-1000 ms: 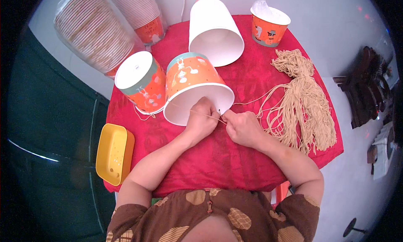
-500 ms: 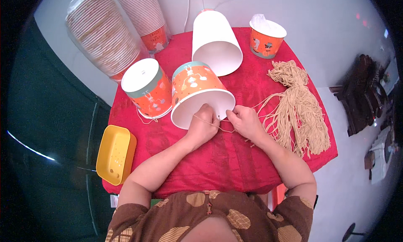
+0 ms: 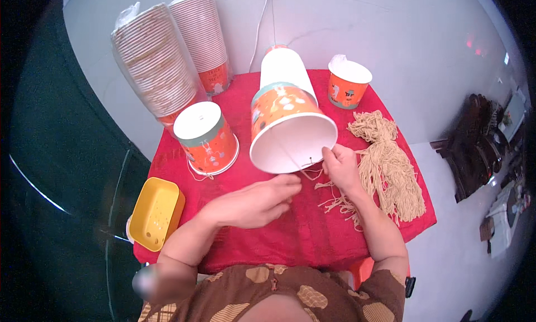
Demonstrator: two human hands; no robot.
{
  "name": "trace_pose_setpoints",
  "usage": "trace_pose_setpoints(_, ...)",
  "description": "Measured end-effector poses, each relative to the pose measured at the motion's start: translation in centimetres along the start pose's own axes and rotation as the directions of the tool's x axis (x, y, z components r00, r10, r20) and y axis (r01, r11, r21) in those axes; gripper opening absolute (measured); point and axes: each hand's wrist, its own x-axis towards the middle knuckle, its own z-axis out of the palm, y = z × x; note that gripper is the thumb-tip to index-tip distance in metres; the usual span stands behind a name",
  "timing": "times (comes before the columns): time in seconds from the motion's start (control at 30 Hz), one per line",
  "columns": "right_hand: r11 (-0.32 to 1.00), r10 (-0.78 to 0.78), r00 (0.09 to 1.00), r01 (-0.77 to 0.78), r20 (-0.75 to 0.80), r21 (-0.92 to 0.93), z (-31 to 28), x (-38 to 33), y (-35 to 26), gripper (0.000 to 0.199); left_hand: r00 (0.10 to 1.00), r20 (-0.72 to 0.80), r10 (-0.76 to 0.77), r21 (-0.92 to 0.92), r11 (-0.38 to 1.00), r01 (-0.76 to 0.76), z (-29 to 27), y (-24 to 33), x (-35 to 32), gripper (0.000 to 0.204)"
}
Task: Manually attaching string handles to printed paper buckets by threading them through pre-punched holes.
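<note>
An orange paper bucket (image 3: 285,111) with a green band is tilted so its white inside faces me. My right hand (image 3: 341,165) pinches its rim at the lower right. A beige string (image 3: 304,170) runs by small holes near that rim, with part of it inside the bucket. Below the rim, my left hand (image 3: 259,202) is held out with fingers extended, holding nothing that I can see. To the left, a similar bucket (image 3: 209,146) stands upside down with string at its rim. A thick bundle of beige strings (image 3: 393,174) lies right of my right hand.
A yellow plastic box (image 3: 177,207) with small bits inside sits at the table's left edge. Bagged stacks of paper buckets (image 3: 156,59) lean at the back left. Behind the held bucket lies a white cylinder (image 3: 285,68). Another orange bucket (image 3: 347,90) stands back right on the red tablecloth (image 3: 245,246).
My left hand has come out of the bucket's mouth, down and left, its fingers now straightened. The bucket has shifted right with my right hand at its rim. The view has tilted up.
</note>
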Motion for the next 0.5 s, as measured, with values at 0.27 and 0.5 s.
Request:
trace_pose_setpoints(0.27,0.841,-0.500,0.863,0.462,-0.077,-0.283,-1.1,3.8,-6.4,0.026,0.555,-0.734,-0.392,-0.374,0.915,0.151,-10.1,-1.7,-2.2,0.049)
trace_pose_setpoints(0.5,0.610,-0.750,0.659,0.661,-0.050,-0.437,2.5,6.8,-10.6,0.009,0.612,-0.721,-0.324,-0.680,0.499,-0.537,-9.8,-4.1,0.5,0.079)
